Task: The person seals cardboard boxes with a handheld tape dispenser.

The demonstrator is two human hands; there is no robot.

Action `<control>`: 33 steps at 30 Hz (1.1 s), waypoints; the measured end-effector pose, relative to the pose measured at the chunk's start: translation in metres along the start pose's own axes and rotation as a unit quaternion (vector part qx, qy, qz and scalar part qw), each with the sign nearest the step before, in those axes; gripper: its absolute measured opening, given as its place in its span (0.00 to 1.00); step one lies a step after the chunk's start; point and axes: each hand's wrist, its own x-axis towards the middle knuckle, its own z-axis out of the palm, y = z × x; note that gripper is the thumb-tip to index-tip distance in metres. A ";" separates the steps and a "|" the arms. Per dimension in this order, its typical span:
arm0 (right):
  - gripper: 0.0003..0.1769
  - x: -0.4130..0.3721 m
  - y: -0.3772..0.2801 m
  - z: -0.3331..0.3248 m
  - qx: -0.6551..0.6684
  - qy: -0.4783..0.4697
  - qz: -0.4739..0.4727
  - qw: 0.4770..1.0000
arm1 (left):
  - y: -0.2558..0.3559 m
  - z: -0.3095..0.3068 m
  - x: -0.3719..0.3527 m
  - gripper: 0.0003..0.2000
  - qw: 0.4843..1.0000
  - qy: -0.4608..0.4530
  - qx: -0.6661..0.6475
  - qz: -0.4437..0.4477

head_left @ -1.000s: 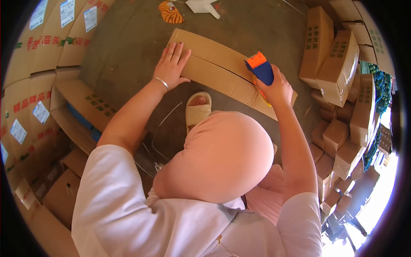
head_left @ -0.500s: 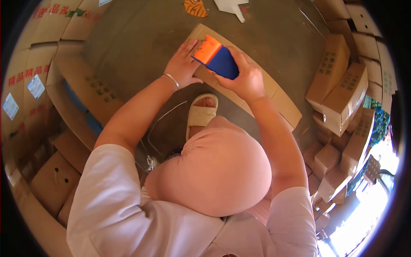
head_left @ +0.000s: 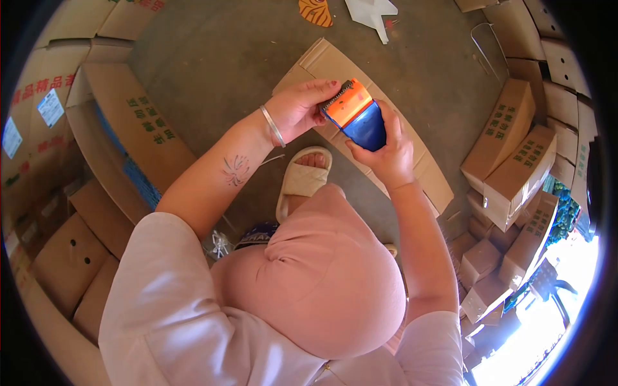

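Observation:
My right hand [head_left: 389, 151] grips a blue and orange tape dispenser [head_left: 365, 125] by its blue body, in front of me at mid-height. A dark toothed edge runs along the dispenser's orange end, facing left. My left hand [head_left: 299, 109], with a bracelet at the wrist, is closed beside that toothed end. Its thumb lies along the upper side and its fingers curl below. Whether a tape end is between them is hidden. Under both hands, a long flat cardboard box [head_left: 421, 157] lies slantwise on the floor.
Stacked cartons [head_left: 71, 42] rise on the left, beside a long open carton [head_left: 138, 119]. More long cartons [head_left: 524, 151] are piled on the right. Paper scraps [head_left: 370, 14] lie on the floor ahead. My sandalled foot [head_left: 306, 177] is close to the flat box.
My left hand has lifted off the flat box and come to the dispenser's toothed end. The right hand has turned the dispenser and shifted it slightly right and toward me. The view has shifted.

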 end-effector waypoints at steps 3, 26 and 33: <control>0.44 -0.001 -0.006 0.000 -0.003 0.001 -0.003 1.000 | -0.003 0.002 -0.001 0.15 0.997 0.072 -0.010 -0.015; 0.46 0.046 -0.056 -0.020 -0.345 -0.313 0.192 0.864 | 0.065 -0.146 0.051 0.23 0.750 0.295 0.592 0.020; 0.44 0.035 -0.049 -0.012 -0.358 -0.300 0.173 0.867 | 0.008 -0.166 0.094 0.27 0.703 0.266 0.643 -0.152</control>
